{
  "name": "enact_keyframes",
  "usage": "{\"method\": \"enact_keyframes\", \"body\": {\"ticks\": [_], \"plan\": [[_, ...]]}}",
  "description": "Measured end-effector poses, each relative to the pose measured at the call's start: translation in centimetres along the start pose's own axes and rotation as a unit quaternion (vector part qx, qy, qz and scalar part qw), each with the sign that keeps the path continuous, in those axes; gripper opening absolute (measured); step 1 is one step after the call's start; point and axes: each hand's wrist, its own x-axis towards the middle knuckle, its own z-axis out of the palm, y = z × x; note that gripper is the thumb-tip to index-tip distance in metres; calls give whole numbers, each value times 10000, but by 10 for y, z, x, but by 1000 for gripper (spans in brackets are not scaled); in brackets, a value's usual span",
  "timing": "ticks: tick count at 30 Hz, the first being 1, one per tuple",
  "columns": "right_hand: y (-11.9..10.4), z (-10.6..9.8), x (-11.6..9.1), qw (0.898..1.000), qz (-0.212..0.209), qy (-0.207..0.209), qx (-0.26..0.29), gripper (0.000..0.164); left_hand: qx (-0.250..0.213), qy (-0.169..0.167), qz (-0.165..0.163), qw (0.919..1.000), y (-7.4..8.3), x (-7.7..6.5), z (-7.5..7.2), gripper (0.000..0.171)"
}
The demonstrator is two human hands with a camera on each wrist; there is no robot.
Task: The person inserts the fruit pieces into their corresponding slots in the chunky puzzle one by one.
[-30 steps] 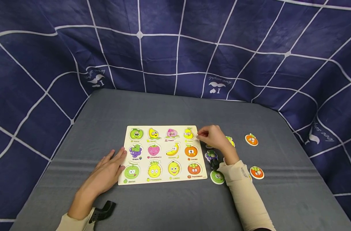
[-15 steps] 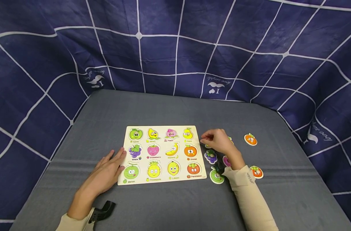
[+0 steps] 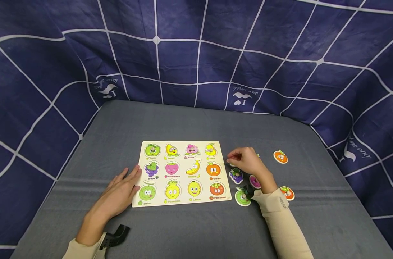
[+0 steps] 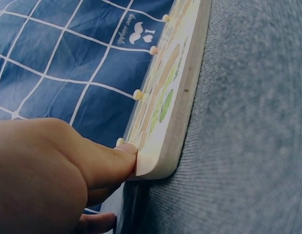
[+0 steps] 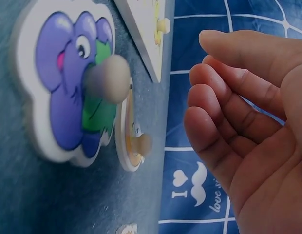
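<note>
A pale fruit puzzle board [image 3: 182, 180] lies on the grey cloth. Knobbed pieces, among them the green apple [image 3: 152, 150] and yellow pear [image 3: 210, 149], sit in its top row. My left hand [image 3: 118, 192] rests at the board's left side; in the left wrist view its thumb [image 4: 109, 158] touches the near corner. My right hand [image 3: 246, 160] hovers right of the board, fingers loosely bent, nothing held. Close by lie a knobbed grape piece [image 5: 68, 97] and a second knobbed piece [image 5: 125, 126], the latter partly hidden behind the grapes.
More loose pieces lie on the right: a green one [image 3: 243, 198], a pink one [image 3: 255, 181] partly behind the wrist, an orange [image 3: 280, 157] and a persimmon [image 3: 287, 193]. A blue checked cloth [image 3: 183, 61] hangs around the table's back and sides.
My right hand has drawn back from the pear corner of the board, to the right and slightly nearer, above the loose pieces. The left hand has stayed in place.
</note>
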Motion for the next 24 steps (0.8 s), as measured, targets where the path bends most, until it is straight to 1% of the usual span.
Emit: {"method": "enact_keyframes", "body": {"ticks": [9, 16, 24], "plan": [[11, -1, -13, 9999, -141, -64, 4, 7, -23, -26, -20, 10000, 0, 0, 0, 53], [15, -3, -20, 9992, -262, -299, 52, 7, -37, -33, -51, 10000, 0, 0, -1, 54], [18, -4, -27, 9981, -355, -475, -171, 9, 22, -56, -63, 10000, 0, 1, 0, 54]]}}
